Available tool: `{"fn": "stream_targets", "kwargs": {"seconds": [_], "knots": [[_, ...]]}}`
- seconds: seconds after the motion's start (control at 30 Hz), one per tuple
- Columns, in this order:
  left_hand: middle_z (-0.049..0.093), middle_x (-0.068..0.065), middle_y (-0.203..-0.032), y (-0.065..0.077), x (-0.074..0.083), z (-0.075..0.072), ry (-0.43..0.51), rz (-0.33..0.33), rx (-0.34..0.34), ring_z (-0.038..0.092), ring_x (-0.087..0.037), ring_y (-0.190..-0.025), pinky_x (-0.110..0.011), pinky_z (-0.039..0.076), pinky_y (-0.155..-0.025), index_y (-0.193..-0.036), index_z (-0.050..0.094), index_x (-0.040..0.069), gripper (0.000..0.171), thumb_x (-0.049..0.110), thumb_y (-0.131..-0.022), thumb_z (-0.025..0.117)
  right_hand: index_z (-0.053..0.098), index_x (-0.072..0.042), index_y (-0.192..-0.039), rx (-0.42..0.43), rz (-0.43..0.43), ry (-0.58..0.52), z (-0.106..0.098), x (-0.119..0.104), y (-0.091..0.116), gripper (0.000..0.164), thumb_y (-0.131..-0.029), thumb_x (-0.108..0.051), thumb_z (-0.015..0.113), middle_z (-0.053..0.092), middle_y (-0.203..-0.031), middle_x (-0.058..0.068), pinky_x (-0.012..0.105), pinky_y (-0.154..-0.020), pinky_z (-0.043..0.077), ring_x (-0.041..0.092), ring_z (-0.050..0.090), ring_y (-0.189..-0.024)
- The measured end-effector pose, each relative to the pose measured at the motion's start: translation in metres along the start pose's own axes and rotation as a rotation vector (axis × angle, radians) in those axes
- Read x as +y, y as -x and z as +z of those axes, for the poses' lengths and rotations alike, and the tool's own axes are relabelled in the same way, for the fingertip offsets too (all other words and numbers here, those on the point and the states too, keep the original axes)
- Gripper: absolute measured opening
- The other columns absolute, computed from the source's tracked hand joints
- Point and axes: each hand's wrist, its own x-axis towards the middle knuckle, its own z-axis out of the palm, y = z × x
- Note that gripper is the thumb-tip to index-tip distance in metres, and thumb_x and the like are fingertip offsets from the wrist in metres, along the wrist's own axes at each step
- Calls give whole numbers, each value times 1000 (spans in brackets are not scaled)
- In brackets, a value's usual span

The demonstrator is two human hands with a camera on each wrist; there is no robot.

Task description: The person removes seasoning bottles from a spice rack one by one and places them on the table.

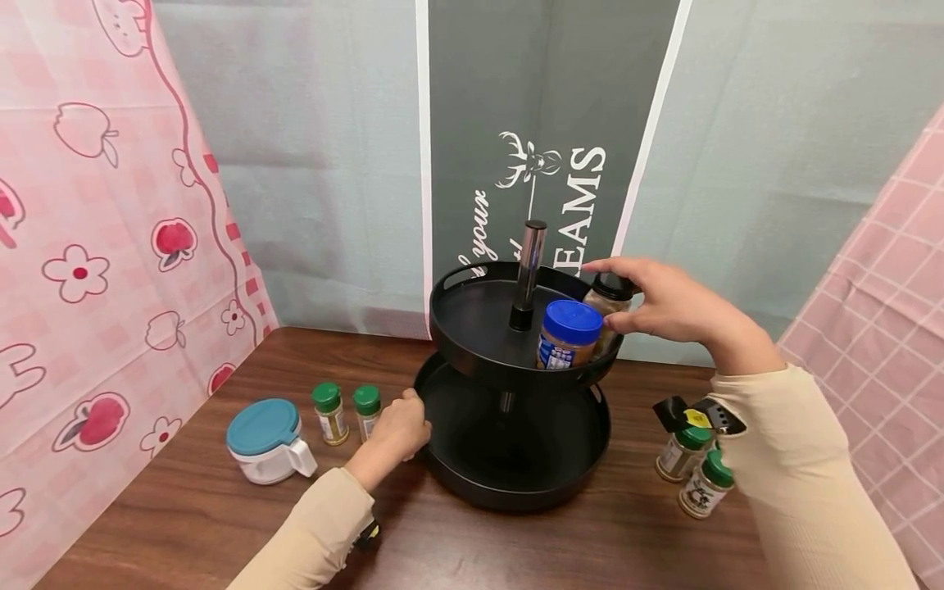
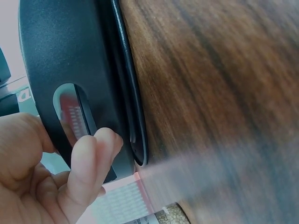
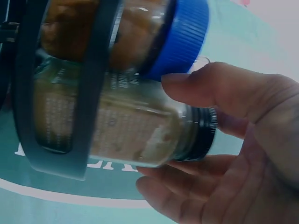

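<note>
A black two-tier round tray stand (image 1: 509, 496) stands on the table with a chrome post (image 1: 528, 266) at its centre. On the upper tier my right hand (image 1: 674, 303) holds a glass jar with a black lid (image 1: 609, 297), thumb on one side and fingers on the other. The right wrist view shows the jar's pale brown powder (image 3: 135, 133) behind the tray wall. Touching it is a blue-lidded jar (image 1: 573, 328) with brown contents. My left hand (image 1: 398, 428) grips the lower tier's rim at its cutout (image 2: 72, 112), thumb and fingers on either side of the wall.
Left of the stand are two green-capped spice bottles (image 1: 330, 414) and a white container with a teal lid (image 1: 264, 430) and a handle. More green-capped bottles (image 1: 704, 487) stand at the right, partly behind my right sleeve. A grey curtain (image 1: 332, 164) hangs behind the table.
</note>
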Motion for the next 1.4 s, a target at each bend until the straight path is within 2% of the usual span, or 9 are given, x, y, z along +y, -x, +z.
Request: {"fn": "stream_targets", "kwargs": {"seconds": [0.2,0.47,0.77,0.87,1.1,1.2,1.4], "knots": [[51,-10,-53,-1,1,0,-6,10,15,49,-18,-42,-32,47,-48,-109,40,-13,43,14,-80,58,50,-10,-124,32,-19,2,8,7,-4,57,-70,-2,67,54,-116,18,50,-76,40,30,46,-95],[51,-11,-54,-1,1,0,-7,3,9,49,-19,-42,-31,47,-47,-110,40,-14,44,14,-81,58,52,-14,-115,59,-21,-16,13,12,-6,48,-71,-2,67,54,-117,15,47,-74,37,29,45,-92],[51,-13,-57,-1,1,0,-19,11,29,50,-20,-45,-32,48,-49,-108,41,-14,44,14,-79,59,52,-13,-117,47,-15,-38,12,13,-5,50,-72,-1,67,53,-118,16,48,-74,38,29,46,-92],[51,-12,-56,0,1,-1,-21,14,25,50,-19,-44,-32,48,-48,-112,39,-15,48,14,-79,59,51,-14,-119,41,-25,-51,10,13,-4,51,-73,-1,67,54,-117,15,47,-73,39,29,46,-91],[51,-11,-53,-1,1,-2,-29,14,30,50,-19,-44,-32,48,-49,-113,38,-16,50,14,-79,59,48,-10,-122,76,-40,-92,8,13,-5,54,-72,3,66,58,-104,16,43,-66,40,25,48,-76],[51,-11,-53,-1,1,-2,-26,4,21,50,-19,-44,-32,48,-48,-113,38,-15,49,15,-80,58,47,-8,-123,92,-49,-111,6,11,-5,55,-72,4,66,57,-105,18,41,-61,41,23,49,-71],[50,-10,-53,0,2,-1,-17,-3,8,49,-18,-42,-31,46,-47,-111,39,-13,45,15,-80,58,45,-8,-126,118,-42,-144,-7,6,-3,57,-75,2,67,56,-107,17,34,-58,45,23,52,-80]]}}
